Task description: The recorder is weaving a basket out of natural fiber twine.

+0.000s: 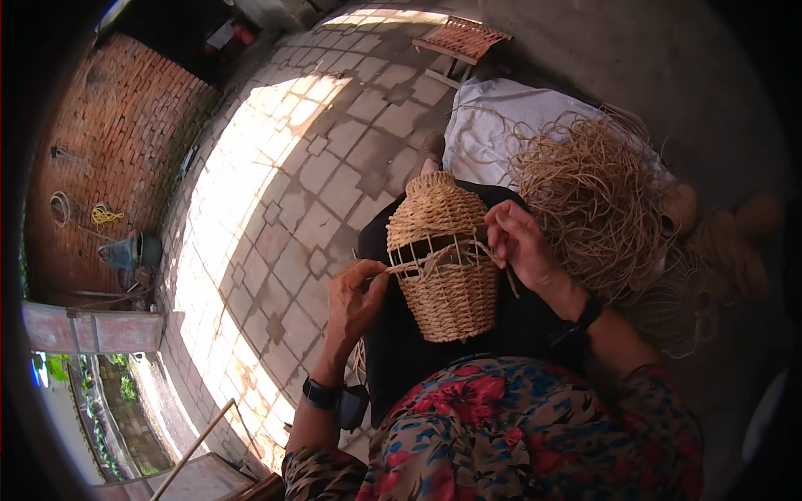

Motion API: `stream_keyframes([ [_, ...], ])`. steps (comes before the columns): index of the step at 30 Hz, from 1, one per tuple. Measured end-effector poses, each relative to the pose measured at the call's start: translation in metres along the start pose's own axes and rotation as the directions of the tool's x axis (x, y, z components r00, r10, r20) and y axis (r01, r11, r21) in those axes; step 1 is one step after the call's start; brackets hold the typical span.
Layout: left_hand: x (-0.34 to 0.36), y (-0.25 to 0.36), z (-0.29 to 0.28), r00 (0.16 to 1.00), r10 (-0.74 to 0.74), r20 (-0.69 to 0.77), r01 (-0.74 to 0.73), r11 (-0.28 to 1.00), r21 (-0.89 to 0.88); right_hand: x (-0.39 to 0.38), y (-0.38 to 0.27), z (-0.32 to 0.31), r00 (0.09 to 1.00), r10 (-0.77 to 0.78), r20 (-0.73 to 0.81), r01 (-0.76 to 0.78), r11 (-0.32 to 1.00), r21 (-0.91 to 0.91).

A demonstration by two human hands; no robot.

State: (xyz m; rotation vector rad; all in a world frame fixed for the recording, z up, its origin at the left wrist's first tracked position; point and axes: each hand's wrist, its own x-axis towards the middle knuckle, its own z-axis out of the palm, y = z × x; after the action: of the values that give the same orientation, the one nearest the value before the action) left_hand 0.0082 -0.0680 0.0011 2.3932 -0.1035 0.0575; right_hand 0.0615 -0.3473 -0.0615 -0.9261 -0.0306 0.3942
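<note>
A woven straw-coloured basket (pixel 449 307) shaped like a vase rests on my lap, its narrow neck pointing away from me. Between its woven upper and lower parts runs an open band where bare upright ribs show. A twisted fibre cord (pixel 408 266) crosses this gap. At the basket's left side, my left hand (pixel 356 296) pinches the cord between thumb and fingers. My right hand (pixel 525 249) is closed at the right side, fingers curled around the cord, whose loose end hangs below. Part of that grip is hidden by the fingers.
A large tangled heap of fibre cord (pixel 585 200) lies on a white cloth (pixel 480 125) to the right, with brown woven pieces (pixel 727 250) beyond it. A small slatted stool (pixel 464 40) stands far ahead. Paving stones stretch left toward a brick wall (pixel 125 117).
</note>
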Motion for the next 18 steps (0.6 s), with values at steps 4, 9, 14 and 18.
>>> stream_keyframes([
  [4, -0.006, -0.078, -0.038, 0.970, -0.110, -0.218, 0.195, 0.888, 0.418, -0.001, -0.004, 0.004, 1.000, 0.002, 0.009, -0.001, 1.000, -0.003],
  [9, -0.033, -0.130, -0.077, 0.949, -0.140, -0.281, 0.301, 0.664, 0.684, 0.000, -0.001, 0.003, 1.000, 0.006, 0.029, -0.005, 0.999, -0.033],
  [14, -0.005, -0.006, -0.013, 0.979, -0.160, 0.130, 0.175, 0.977, -0.118, -0.004, -0.011, 0.014, 0.944, -0.324, 0.066, 0.307, 0.782, -0.543],
  [18, -0.010, -0.005, 0.006, 0.990, -0.034, 0.137, 0.062, 0.978, -0.202, -0.003, -0.022, 0.042, 0.928, -0.340, 0.153, 0.318, 0.508, -0.800],
])
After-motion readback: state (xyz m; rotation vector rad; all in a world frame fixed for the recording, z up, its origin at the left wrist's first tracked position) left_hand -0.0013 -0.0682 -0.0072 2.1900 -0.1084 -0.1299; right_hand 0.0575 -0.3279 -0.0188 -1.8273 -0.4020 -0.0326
